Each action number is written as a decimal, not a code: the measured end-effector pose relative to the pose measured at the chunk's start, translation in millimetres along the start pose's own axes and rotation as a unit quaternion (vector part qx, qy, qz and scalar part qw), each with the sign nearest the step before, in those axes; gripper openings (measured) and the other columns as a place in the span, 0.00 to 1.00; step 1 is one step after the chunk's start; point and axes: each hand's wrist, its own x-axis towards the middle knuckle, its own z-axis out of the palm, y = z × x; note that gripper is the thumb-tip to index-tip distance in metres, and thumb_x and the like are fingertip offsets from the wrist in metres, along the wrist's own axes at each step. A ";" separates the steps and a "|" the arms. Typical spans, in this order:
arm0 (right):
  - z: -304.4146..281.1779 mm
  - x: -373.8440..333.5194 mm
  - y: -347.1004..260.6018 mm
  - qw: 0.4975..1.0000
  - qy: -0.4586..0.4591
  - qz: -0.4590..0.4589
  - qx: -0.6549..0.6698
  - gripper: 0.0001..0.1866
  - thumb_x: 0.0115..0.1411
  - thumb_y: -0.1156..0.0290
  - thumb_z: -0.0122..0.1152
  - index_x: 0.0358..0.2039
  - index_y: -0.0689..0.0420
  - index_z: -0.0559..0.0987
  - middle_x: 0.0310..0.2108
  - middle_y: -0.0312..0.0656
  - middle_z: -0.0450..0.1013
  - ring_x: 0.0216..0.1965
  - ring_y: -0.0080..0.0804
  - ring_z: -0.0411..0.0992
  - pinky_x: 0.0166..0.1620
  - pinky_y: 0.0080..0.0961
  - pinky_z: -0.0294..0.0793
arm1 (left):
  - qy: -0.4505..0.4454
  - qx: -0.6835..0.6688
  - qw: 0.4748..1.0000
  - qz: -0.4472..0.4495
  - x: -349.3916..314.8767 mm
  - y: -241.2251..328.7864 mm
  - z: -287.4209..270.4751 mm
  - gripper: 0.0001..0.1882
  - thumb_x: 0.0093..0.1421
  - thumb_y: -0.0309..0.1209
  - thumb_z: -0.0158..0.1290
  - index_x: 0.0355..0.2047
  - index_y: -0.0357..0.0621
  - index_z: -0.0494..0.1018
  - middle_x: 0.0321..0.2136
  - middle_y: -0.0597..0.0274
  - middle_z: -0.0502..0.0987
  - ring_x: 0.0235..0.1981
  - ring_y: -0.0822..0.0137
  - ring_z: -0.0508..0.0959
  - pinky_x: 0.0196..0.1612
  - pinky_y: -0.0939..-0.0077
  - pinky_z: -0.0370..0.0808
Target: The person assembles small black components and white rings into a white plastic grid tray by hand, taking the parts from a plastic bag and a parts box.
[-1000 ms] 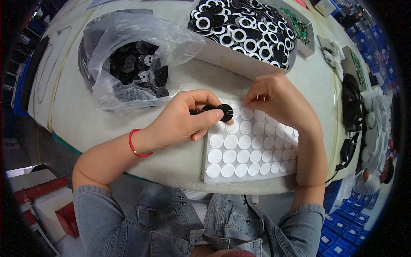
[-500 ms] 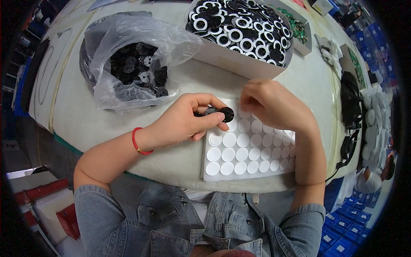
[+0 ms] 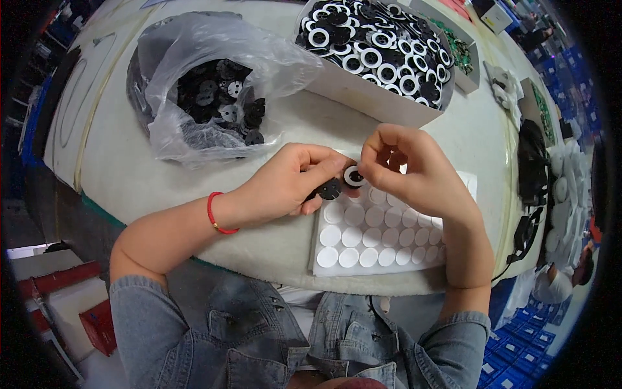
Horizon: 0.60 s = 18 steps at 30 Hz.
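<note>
My left hand (image 3: 288, 185) grips a few small black round discs (image 3: 329, 188) just above a white sheet of round white pads (image 3: 369, 243). My right hand (image 3: 405, 165) pinches a black disc with a white ring on it (image 3: 354, 176), touching the left hand's fingertips. Both hands hover over the sheet's upper left corner. A red band (image 3: 215, 214) circles my left wrist.
A clear plastic bag of black discs (image 3: 207, 97) lies at the back left. A white box full of black discs with white rings (image 3: 379, 45) stands at the back. Green circuit boards (image 3: 463, 58) and black cables (image 3: 531, 168) lie along the right side.
My right hand has lifted off the pad sheet and come to the left hand; a white ring now shows on the disc held between them.
</note>
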 end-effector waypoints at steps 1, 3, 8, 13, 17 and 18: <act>0.6 2.0 0.6 0.999 0.026 0.025 0.000 0.04 0.52 0.76 0.58 0.25 0.63 0.74 0.22 0.35 0.72 0.24 0.18 0.68 0.27 0.18 0.68 | 0.001 -0.024 1.000 0.006 -0.6 0.1 0.2 0.17 0.69 0.40 0.42 0.41 0.39 0.73 0.31 0.60 0.80 0.11 0.84 0.63 0.12 0.89 0.56; 3.2 2.3 -1.8 0.999 0.030 0.032 0.017 0.04 0.52 0.76 0.58 0.24 0.63 0.74 0.21 0.35 0.72 0.24 0.17 0.68 0.27 0.18 0.68 | -0.004 -0.036 0.999 0.003 -1.2 -0.5 -0.7 0.18 0.69 0.41 0.42 0.43 0.39 0.72 0.31 0.59 0.81 0.11 0.84 0.63 0.12 0.89 0.56; 2.0 2.2 -3.3 0.998 0.030 0.051 0.006 0.06 0.53 0.75 0.58 0.24 0.64 0.74 0.21 0.35 0.72 0.24 0.16 0.68 0.28 0.17 0.68 | -0.016 0.003 1.000 -0.002 -2.5 0.4 0.1 0.17 0.68 0.38 0.44 0.47 0.37 0.71 0.33 0.58 0.81 0.12 0.85 0.63 0.12 0.89 0.57; 3.4 2.6 -1.1 0.998 0.033 0.054 0.009 0.05 0.53 0.75 0.58 0.25 0.64 0.74 0.21 0.35 0.72 0.24 0.16 0.68 0.27 0.18 0.68 | -0.010 -0.020 0.999 0.024 -3.3 -2.6 0.9 0.13 0.65 0.30 0.48 0.47 0.37 0.72 0.33 0.61 0.81 0.13 0.85 0.64 0.13 0.89 0.57; 5.8 2.5 -3.3 0.998 0.037 0.053 0.008 0.06 0.54 0.75 0.57 0.24 0.64 0.73 0.20 0.37 0.72 0.23 0.17 0.68 0.27 0.18 0.68 | -0.010 -0.013 0.999 0.038 -2.8 -3.6 0.2 0.13 0.64 0.30 0.50 0.46 0.37 0.72 0.32 0.62 0.81 0.13 0.84 0.65 0.14 0.89 0.58; 5.8 2.7 -2.5 0.998 0.037 0.053 0.008 0.06 0.54 0.75 0.57 0.24 0.64 0.73 0.20 0.37 0.72 0.23 0.17 0.68 0.27 0.18 0.68 | -0.004 -0.006 0.999 0.040 -2.8 -4.6 0.1 0.12 0.64 0.30 0.50 0.45 0.37 0.72 0.32 0.62 0.81 0.14 0.84 0.65 0.14 0.89 0.58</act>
